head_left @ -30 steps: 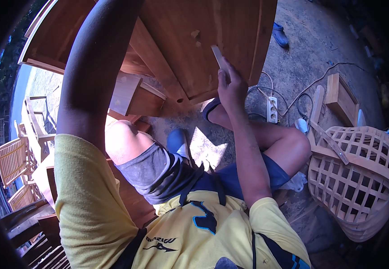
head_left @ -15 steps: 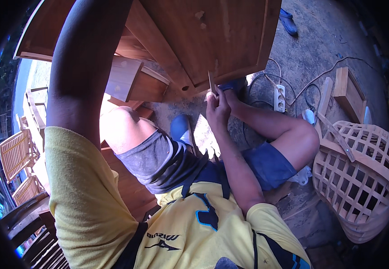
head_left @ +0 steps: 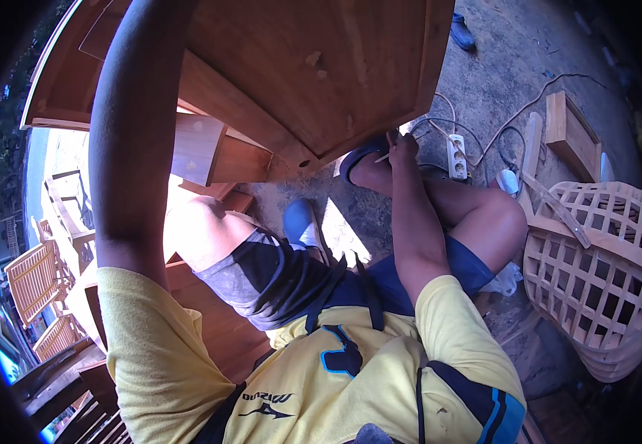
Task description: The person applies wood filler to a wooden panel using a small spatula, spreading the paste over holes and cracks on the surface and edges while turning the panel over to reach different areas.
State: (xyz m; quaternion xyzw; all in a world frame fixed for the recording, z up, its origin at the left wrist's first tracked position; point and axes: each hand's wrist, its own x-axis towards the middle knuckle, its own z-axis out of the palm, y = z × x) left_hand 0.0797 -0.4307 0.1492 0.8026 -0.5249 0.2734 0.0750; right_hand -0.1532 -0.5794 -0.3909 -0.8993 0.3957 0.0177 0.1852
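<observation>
My right hand (head_left: 404, 149) is closed on a thin, light-coloured strip (head_left: 383, 158), held just off the lower right edge of a large brown wooden panel (head_left: 313, 81). The strip's exact kind is too small to make out. A small round hole (head_left: 305, 163) shows in the panel's lower corner. My left arm (head_left: 139, 133) reaches up along the panel's left side, and its hand lies beyond the top of the view.
A white power strip (head_left: 457, 157) with cables lies right of my hand. Farther right are a wooden box frame (head_left: 573, 132) and a slatted wooden basket-like piece (head_left: 595, 274). Below the panel stands a wooden block (head_left: 239, 159). Folding slatted pieces (head_left: 34, 281) are at left.
My right hand has moved right with the strip, away from the panel's lower edge. The strip has turned from upright to slanted. The panel appears shifted slightly left.
</observation>
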